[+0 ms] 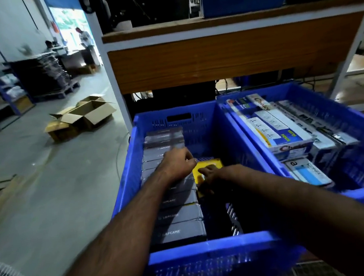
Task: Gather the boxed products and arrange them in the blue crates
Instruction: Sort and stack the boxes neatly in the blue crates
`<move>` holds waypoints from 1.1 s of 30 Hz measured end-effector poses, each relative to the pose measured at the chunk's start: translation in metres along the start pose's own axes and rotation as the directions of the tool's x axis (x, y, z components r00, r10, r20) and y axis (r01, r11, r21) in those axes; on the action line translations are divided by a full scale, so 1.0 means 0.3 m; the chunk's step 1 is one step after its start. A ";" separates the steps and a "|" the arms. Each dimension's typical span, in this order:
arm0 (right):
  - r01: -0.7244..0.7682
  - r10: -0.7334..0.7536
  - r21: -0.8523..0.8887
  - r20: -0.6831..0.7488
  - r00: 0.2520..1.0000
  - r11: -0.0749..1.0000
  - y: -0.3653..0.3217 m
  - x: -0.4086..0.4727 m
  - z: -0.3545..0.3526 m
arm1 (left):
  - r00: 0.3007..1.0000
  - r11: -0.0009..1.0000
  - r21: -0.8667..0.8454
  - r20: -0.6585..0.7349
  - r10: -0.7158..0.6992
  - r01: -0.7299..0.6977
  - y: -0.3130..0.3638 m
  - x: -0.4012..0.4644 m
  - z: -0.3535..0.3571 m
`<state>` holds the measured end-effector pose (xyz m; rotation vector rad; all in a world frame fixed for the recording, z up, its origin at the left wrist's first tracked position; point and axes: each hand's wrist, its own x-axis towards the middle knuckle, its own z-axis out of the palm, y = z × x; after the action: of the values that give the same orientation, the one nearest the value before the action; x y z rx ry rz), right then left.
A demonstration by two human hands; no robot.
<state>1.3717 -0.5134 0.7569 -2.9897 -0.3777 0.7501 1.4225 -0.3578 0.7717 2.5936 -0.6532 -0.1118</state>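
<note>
Where grey boxes (pixel 178 214) line it, blue crate (pixel 210 248).

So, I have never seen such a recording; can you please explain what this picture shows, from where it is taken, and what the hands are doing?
There is no machine here, only a person's two bare hands. The single picture comes from a camera worn on the head, looking forward and down. The left hand rests, fingers curled, on a row of dark grey boxes standing along the left side of a blue crate. The right hand lies on a yellow box in the same crate; its grip is hidden by blur. A second blue crate to the right holds white and blue boxes.
</note>
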 end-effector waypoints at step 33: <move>-0.316 0.170 -0.317 -0.411 0.896 0.894 -0.024 0.162 0.027 | 0.997 0.999 0.003 0.058 -0.043 0.043 -0.078 0.024 0.035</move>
<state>1.4077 -0.4947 0.7281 -3.4893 -0.1293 0.0959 1.4369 -0.3472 0.7519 2.6150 -0.6183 -0.2007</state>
